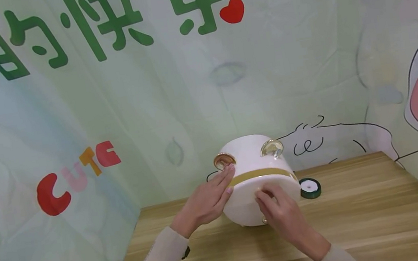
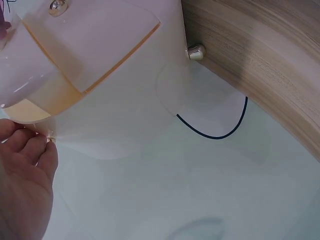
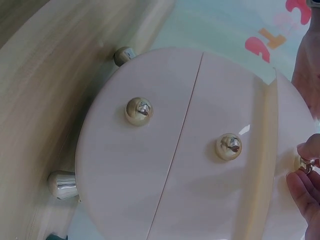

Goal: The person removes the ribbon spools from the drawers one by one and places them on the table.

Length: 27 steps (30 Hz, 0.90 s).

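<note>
A white round storage box (image 1: 261, 208) with drawers in its front face stands on the wooden table. Two gold ear-like rings (image 1: 272, 148) are on top. My right hand (image 1: 283, 214) pinches the uppermost gold knob between thumb and fingers. In the right wrist view, the top drawer front (image 3: 287, 125) stands out from the box, with a cream-coloured gap below it. Two lower knobs (image 3: 229, 146) are untouched. My left hand (image 1: 208, 200) rests on the box's upper left side with its fingers extended, fingertips by the left gold ring (image 1: 224, 160).
A dark green roll with a white centre (image 1: 310, 188) lies just right of the box. Short gold feet (image 3: 63, 185) hold the box off the table (image 1: 359, 211). A printed cloth backdrop (image 1: 173, 108) rises behind and at both sides.
</note>
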Available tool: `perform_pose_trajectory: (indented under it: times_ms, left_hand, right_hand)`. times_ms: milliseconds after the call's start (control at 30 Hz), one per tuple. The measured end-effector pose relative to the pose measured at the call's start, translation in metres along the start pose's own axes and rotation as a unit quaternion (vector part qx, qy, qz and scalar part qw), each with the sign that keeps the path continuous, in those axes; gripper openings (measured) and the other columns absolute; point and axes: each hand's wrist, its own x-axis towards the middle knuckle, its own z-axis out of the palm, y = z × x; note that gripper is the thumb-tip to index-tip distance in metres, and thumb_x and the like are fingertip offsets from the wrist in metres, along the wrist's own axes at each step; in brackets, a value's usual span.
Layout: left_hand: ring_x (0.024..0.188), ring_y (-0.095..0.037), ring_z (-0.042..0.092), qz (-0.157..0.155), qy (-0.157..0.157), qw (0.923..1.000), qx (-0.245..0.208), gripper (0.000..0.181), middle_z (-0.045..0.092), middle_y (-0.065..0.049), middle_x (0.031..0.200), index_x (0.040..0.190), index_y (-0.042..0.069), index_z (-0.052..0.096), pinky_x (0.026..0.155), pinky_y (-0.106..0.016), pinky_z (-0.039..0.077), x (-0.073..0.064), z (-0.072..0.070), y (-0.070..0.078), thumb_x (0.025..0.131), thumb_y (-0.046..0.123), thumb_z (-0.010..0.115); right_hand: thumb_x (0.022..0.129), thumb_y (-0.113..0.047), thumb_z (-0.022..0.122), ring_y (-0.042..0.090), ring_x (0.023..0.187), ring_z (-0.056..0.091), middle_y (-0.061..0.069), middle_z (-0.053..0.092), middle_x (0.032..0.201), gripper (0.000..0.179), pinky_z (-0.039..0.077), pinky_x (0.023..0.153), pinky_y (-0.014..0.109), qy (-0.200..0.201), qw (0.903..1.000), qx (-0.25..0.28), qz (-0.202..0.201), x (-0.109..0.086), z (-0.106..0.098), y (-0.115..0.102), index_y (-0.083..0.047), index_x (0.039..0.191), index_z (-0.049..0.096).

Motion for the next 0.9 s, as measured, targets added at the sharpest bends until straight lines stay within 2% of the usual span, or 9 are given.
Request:
perform_pose_trajectory:
  times_ms: [100, 300, 367, 533, 700, 900]
  left_hand:
    - [0.160, -0.025, 0.034, 0.002, 0.003, 1.0000, 0.004, 0.059, 0.028, -0.005, 0.175, 0.167, 0.010, 0.026, 0.125, -0.047, 0.040, 0.000, 0.000, 0.001, 0.115, 0.035, 0.036]
    - [0.160, -0.026, 0.035, 0.006, 0.007, 0.9999, 0.009, 0.059, 0.028, -0.007, 0.174, 0.167, 0.009, 0.026, 0.125, -0.047, 0.040, 0.000, -0.001, 0.001, 0.115, 0.034, 0.036]
    - [0.160, -0.026, 0.035, 0.008, 0.009, 0.9999, 0.011, 0.059, 0.029, -0.007, 0.174, 0.167, 0.008, 0.026, 0.124, -0.047, 0.041, 0.000, -0.001, 0.001, 0.115, 0.033, 0.037]
    - [0.159, -0.026, 0.036, 0.009, 0.009, 0.9997, 0.022, 0.059, 0.030, -0.008, 0.173, 0.166, 0.007, 0.027, 0.123, -0.046, 0.042, -0.001, -0.001, 0.001, 0.114, 0.033, 0.037]
    - [0.159, -0.026, 0.036, 0.010, 0.011, 0.9994, 0.030, 0.059, 0.030, -0.009, 0.173, 0.166, 0.007, 0.028, 0.123, -0.046, 0.043, -0.001, 0.001, 0.001, 0.114, 0.032, 0.038]
    - [0.158, -0.026, 0.037, 0.010, 0.015, 0.9992, 0.035, 0.059, 0.031, -0.009, 0.173, 0.166, 0.007, 0.029, 0.122, -0.045, 0.044, -0.001, 0.001, 0.002, 0.114, 0.033, 0.039]
  right_hand:
    - [0.103, -0.014, 0.068, 0.021, 0.092, 0.070, 0.013, 0.065, 0.110, 0.016, 0.065, 0.080, 0.033, 0.000, 1.0000, -0.003, 0.000, 0.002, 0.003, 0.002, -0.001, 0.112, 0.072]
    - [0.103, -0.012, 0.067, 0.022, 0.093, 0.070, 0.015, 0.065, 0.110, 0.016, 0.065, 0.080, 0.033, 0.005, 1.0000, -0.004, 0.001, 0.004, 0.008, 0.007, 0.000, 0.113, 0.072]
    - [0.098, -0.008, 0.073, 0.022, 0.093, 0.070, 0.014, 0.065, 0.110, 0.017, 0.065, 0.080, 0.033, 0.006, 0.9999, -0.008, 0.001, 0.005, 0.010, 0.008, 0.000, 0.113, 0.072]
    - [0.082, 0.001, 0.086, 0.023, 0.094, 0.070, 0.014, 0.064, 0.109, 0.034, 0.065, 0.082, 0.033, -0.003, 0.9998, -0.017, 0.007, 0.010, 0.011, 0.009, 0.000, 0.113, 0.072]
    - [0.079, 0.000, 0.089, 0.023, 0.096, 0.071, 0.014, 0.065, 0.109, 0.038, 0.065, 0.084, 0.034, -0.012, 0.9995, -0.024, 0.015, 0.012, 0.012, 0.009, -0.001, 0.113, 0.072]
    - [0.079, 0.001, 0.089, 0.023, 0.093, 0.071, 0.015, 0.065, 0.108, 0.036, 0.065, 0.081, 0.034, 0.009, 0.9996, -0.028, 0.003, 0.012, 0.018, 0.014, -0.001, 0.110, 0.072]
